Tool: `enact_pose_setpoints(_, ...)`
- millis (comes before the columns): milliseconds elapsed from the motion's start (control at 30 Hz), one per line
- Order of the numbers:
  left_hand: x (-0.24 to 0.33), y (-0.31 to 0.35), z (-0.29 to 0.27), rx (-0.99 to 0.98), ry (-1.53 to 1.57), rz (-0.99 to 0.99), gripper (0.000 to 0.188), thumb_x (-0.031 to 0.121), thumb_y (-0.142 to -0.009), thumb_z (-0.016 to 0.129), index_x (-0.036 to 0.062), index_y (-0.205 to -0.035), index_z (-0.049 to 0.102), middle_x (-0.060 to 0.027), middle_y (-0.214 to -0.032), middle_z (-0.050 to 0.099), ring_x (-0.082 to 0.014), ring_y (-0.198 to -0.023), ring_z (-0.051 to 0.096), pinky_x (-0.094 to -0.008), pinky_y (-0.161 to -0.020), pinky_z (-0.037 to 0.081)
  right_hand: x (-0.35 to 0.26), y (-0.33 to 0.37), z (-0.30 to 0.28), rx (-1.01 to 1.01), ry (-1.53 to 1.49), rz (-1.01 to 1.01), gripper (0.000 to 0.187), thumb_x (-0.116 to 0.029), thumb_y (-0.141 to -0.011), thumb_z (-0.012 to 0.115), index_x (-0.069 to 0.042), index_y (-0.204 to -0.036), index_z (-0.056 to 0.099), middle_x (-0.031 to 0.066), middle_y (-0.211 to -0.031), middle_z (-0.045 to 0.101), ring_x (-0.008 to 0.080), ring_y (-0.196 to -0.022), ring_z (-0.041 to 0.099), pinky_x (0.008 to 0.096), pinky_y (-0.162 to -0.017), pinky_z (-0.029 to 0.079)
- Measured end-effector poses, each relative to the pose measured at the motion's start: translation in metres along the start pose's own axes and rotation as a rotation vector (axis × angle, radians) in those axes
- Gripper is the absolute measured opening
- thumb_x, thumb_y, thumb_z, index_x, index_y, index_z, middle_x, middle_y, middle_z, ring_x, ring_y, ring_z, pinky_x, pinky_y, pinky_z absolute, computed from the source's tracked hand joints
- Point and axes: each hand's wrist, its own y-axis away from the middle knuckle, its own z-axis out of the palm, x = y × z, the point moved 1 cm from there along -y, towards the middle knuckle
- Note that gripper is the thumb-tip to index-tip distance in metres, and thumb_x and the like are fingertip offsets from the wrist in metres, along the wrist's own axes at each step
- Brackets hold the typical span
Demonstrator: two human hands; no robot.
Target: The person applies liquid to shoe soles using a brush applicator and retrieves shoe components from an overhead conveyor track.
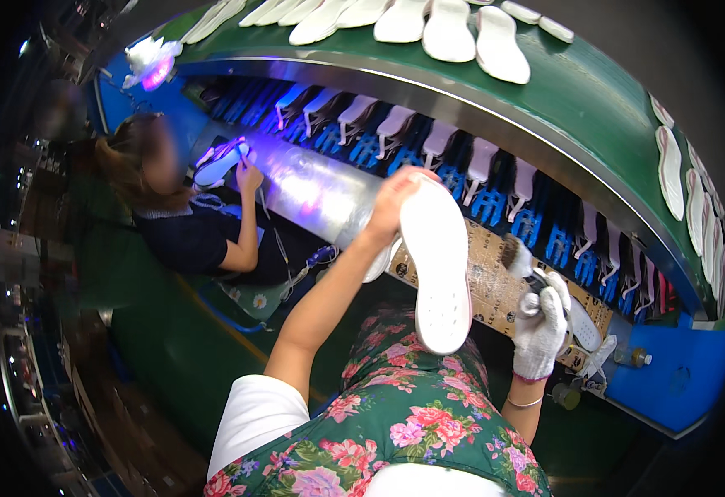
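My bare left hand (395,203) grips the upper end of a white shoe sole (441,265), which hangs lengthwise in front of my body with its broad white face showing. Small dots mark its lower end. Part of another white sole (378,263) shows behind my left wrist. My right hand (542,328), in a white knitted glove, is closed round the handle of a brush (518,257). The bristles point up and left, apart from the sole. Beside the glove, a pale sole (583,325) lies on the cardboard (488,286) covering the bench.
A conveyor (569,108) with a green belt carries several white soles past the bench. Beneath it runs a rack of blue holders with pale straps (478,166). At left, a co-worker (188,203) handles a sandal (221,163) under purple light. A small bottle (634,357) stands at right.
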Motion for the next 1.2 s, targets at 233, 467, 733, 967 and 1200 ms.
enact_pose_setpoints(233,-0.091,0.058,0.03,-0.057,0.549,-0.527,0.045,0.036,-0.105,0.041,0.0034,-0.134,0.051,-0.0125,-0.119,0.065,-0.0215,-0.105,0.067,-0.0373,-0.091,0.055,0.034,0.008,0.031,-0.16,0.203,0.095,0.025,0.003,-0.087,0.063,0.006,-0.111,0.064,0.017,-0.101,0.071,0.0159,-0.072,0.065,0.0243,-0.062,0.051)
enact_pose_setpoints(467,-0.076,0.126,0.046,-0.437,0.872,-0.802,0.095,0.08,-0.09,0.024,0.0044,-0.147,0.04,-0.0208,-0.127,0.06,-0.0335,-0.113,0.063,-0.0497,-0.101,0.048,0.035,0.007,0.022,-0.178,0.305,0.026,0.024,0.002,-0.085,0.067,0.006,-0.108,0.066,0.0164,-0.095,0.071,0.0168,-0.071,0.068,0.0243,-0.061,0.054)
enact_pose_setpoints(733,-0.057,0.096,0.077,-0.246,0.799,-0.783,0.113,0.09,-0.08,0.011,0.0005,-0.139,0.046,-0.0214,-0.112,0.065,-0.0378,-0.1,0.068,-0.05,-0.089,0.056,0.02,0.003,0.028,-0.276,0.649,-0.213,0.021,0.004,-0.082,0.072,0.006,-0.103,0.071,0.0091,-0.09,0.071,0.0109,-0.074,0.066,0.0234,-0.067,0.054)
enact_pose_setpoints(967,-0.043,0.089,0.101,-0.236,0.731,-0.707,0.112,0.091,-0.079,0.006,0.0025,-0.13,0.051,-0.0193,-0.102,0.067,-0.0315,-0.088,0.07,-0.0445,-0.077,0.06,0.001,-0.007,0.05,-0.312,0.986,-0.788,0.021,0.001,-0.076,0.076,0.002,-0.097,0.073,0.0132,-0.092,0.072,0.0223,-0.081,0.07,0.0308,-0.073,0.055)
enact_pose_setpoints(1200,-0.069,0.095,0.113,-0.15,0.303,-0.649,0.099,0.082,-0.087,0.01,0.007,-0.144,0.039,-0.0134,-0.125,0.06,-0.0255,-0.111,0.063,-0.0383,-0.094,0.054,-0.012,-0.004,0.044,-0.501,1.353,-0.962,0.031,0.003,-0.075,0.072,-0.002,-0.105,0.072,0.0148,-0.098,0.071,0.0282,-0.086,0.069,0.0348,-0.076,0.054)
